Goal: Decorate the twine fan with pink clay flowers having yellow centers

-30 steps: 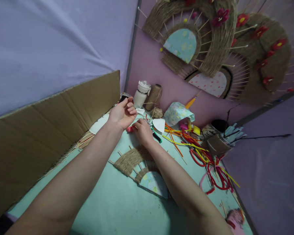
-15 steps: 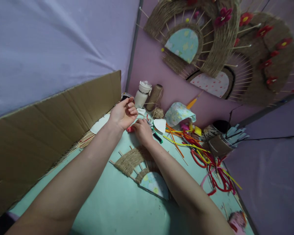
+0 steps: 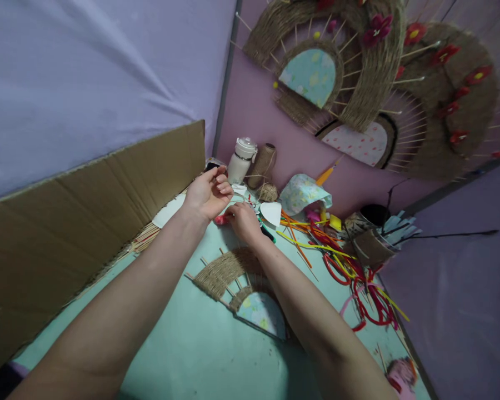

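Slightly shifted, R of hands part-hides blk handle; red pc. unclear.

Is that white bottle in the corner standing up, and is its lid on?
Upright, lid on: the white bottle stands beside the twine spool, its lid seated on top.

You have a pale mint-green worktop before you, under lilac cloth and a mauve-pink wall. The woven fan is tan, its half-round centre pale blue-green with a yellow floral print. Your red piece sits among white, while the pipe cleaners run red, orange, yellow and pink. The hanging half-round panel shows red-pink spots on whitish fabric.
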The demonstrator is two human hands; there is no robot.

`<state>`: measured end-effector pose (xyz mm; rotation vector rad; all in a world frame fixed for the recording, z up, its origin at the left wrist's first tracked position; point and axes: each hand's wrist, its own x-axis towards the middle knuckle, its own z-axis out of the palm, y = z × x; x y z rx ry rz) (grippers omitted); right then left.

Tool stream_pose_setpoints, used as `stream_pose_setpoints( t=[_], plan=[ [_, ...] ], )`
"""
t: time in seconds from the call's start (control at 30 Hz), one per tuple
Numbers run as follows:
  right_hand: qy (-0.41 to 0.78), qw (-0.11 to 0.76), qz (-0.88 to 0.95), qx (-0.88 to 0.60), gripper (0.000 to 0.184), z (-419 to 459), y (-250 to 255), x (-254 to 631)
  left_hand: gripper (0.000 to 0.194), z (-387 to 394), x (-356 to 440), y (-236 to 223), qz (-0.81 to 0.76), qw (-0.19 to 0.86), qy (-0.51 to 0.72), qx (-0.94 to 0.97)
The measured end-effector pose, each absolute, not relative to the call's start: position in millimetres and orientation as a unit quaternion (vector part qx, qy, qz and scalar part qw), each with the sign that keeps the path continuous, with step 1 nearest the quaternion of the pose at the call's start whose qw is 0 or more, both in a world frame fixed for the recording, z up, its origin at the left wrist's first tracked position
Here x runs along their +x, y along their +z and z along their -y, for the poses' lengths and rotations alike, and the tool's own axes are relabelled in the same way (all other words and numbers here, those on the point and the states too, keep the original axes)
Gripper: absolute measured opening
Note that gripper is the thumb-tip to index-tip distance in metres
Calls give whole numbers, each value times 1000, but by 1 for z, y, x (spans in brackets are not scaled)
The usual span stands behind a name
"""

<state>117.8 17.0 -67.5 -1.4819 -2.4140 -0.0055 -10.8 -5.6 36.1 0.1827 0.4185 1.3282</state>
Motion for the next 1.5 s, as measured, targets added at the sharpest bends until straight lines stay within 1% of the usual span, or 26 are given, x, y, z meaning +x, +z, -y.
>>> stream_pose_setpoints(
  t=[0.1,0.2,0.53,0.87,1.17,1.5],
  plan=[
    [-6,149,845,-514,22,-16,-67,119,29,5,-10,35,-196,763,610,86],
    [-13,146,849,-508,22,-14,-67,119,28,4,-9,35,-199,762,609,92],
    [-37,170,841,-512,27,-20,-70,112,28,6,-9,36,-200,763,609,85],
    [-45,138,856,-495,25,-13,-67,112,30,7,-11,38,-193,766,607,82],
    [-32,152,851,-502,34,-10,-64,120,29,6,-10,36,-196,767,605,86],
    [-36,166,853,-493,29,-9,-75,132,28,6,-9,34,-196,773,597,90]
  ],
)
